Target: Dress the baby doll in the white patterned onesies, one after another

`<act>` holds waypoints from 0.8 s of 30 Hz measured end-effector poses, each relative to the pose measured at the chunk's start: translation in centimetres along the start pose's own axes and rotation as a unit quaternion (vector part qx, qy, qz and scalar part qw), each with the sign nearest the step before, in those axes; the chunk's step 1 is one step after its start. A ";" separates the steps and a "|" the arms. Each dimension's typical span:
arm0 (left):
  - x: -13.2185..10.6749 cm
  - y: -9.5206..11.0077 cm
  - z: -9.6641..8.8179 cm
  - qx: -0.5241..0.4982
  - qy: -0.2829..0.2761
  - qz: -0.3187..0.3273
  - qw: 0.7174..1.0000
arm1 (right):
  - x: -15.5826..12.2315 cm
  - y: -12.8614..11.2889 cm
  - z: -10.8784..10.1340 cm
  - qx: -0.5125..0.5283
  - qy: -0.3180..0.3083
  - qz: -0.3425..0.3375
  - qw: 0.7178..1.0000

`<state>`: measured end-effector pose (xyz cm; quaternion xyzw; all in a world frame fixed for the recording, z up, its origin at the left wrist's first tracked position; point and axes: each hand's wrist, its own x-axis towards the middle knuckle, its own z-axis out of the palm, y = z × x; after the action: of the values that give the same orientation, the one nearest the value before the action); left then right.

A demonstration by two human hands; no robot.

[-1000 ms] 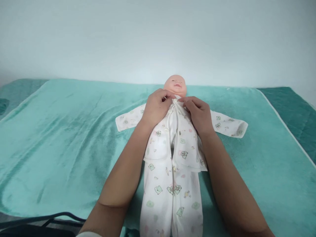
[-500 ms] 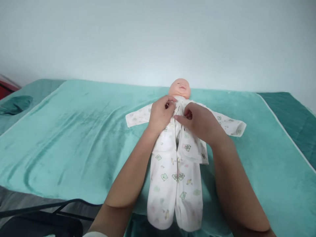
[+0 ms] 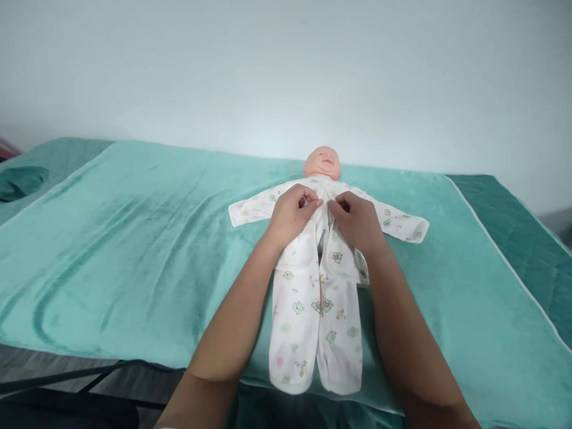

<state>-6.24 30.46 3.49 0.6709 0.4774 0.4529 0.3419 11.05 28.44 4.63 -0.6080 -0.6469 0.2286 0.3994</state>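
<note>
A baby doll (image 3: 322, 162) lies on its back on a teal blanket (image 3: 134, 238), dressed in a white printed romper (image 3: 315, 310) with sleeves spread out to both sides. My left hand (image 3: 291, 211) pinches the left edge of the romper's front opening at the chest. My right hand (image 3: 355, 221) pinches the opposite edge right beside it. The fingertips of both hands nearly meet over the middle of the chest. The lower part of the shirt front hangs open below my hands.
A darker green quilt (image 3: 513, 238) shows beneath the blanket at the right and far left. A dark green cloth (image 3: 20, 182) lies at the left edge. Black bars (image 3: 67, 378) run below the bed's front edge. A pale wall stands behind.
Both hands have slid from the doll's neck down to its chest along the romper's front opening. The camera view has pulled back, showing the romper's feet.
</note>
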 end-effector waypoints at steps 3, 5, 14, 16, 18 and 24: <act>0.1 0.0 0.0 -0.023 -0.001 -0.016 1.000 | 0.5 0.2 -0.1 0.132 -0.013 0.050 0.990; 0.0 0.2 0.0 -0.059 0.004 -0.028 0.998 | 0.6 0.2 0.0 0.207 -0.027 0.063 0.976; -0.6 1.4 0.7 -0.144 0.006 -0.072 0.987 | -0.7 0.2 0.4 0.252 -0.035 0.068 0.965; -0.6 1.3 0.7 -0.153 0.000 -0.078 0.985 | -0.9 0.3 0.4 0.254 -0.031 0.074 0.964; -0.5 1.1 0.6 -0.161 -0.012 -0.083 0.983 | -1.1 0.4 0.4 0.254 -0.025 0.077 0.964; -0.2 0.8 0.3 -0.180 -0.032 -0.079 0.980 | -1.1 1.2 0.8 0.279 -0.023 0.076 0.957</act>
<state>-5.78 30.01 4.01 0.5728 0.4278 0.4813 0.5071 11.11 27.68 2.97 -0.5143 -0.5185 0.4434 0.5197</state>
